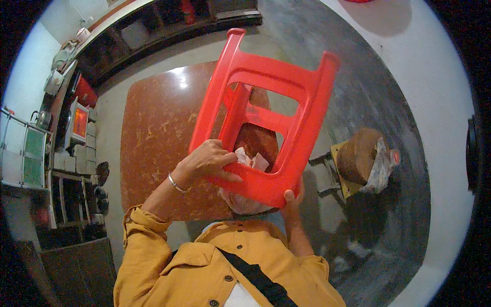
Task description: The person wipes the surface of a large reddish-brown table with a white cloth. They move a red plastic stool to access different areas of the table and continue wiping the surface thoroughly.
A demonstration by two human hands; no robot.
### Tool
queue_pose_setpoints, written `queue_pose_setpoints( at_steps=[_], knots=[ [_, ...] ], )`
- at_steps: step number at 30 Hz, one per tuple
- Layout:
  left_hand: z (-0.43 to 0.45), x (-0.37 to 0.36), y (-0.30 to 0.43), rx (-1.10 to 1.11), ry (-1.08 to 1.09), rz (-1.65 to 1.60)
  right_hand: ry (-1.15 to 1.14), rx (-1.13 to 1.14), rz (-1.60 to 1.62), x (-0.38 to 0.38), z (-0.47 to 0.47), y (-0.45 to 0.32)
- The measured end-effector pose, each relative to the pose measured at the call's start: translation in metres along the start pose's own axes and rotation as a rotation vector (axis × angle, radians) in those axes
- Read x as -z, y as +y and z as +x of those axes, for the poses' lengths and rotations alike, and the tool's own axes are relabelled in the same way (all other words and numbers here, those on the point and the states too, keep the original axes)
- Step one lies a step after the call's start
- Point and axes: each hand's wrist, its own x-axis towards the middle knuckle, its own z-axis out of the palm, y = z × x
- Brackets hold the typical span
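Note:
I hold a red plastic stool tilted over the brown table, its legs pointing up and away from me. My left hand grips the near left part of the stool, the fingers over its edge. My right hand holds the near right corner, its thumb on the front face and the other fingers mostly hidden behind. Through the opening of the stool a crumpled pale cloth or tissue shows, and more pale material in thin plastic lies below the stool's near edge.
On the right, a round brown object and a plastic bag rest on a small yellow-topped stand. Cabinets, boxes and a metal kettle line the left wall. A dark shelf runs along the far wall.

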Motion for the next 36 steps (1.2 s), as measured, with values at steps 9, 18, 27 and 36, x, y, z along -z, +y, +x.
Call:
queue_pose_setpoints(
  at_steps=[9,18,27,36],
  knots=[
    [0.107,-0.035,0.015,-0.006,0.126,0.000,0.047,0.119,-0.016,0.095,0.087,-0.035],
    [0.206,-0.108,-0.003,0.013,0.220,-0.025,-0.021,0.194,-0.183,0.167,0.182,-0.088],
    [0.154,-0.239,-0.104,0.970,0.614,-0.058,-0.041,0.011,-0.158,0.188,0.315,-0.008],
    [0.090,-0.280,-0.064,1.205,-0.234,-0.037,0.070,-0.308,-0.274,0.219,0.415,0.123]
  ],
)
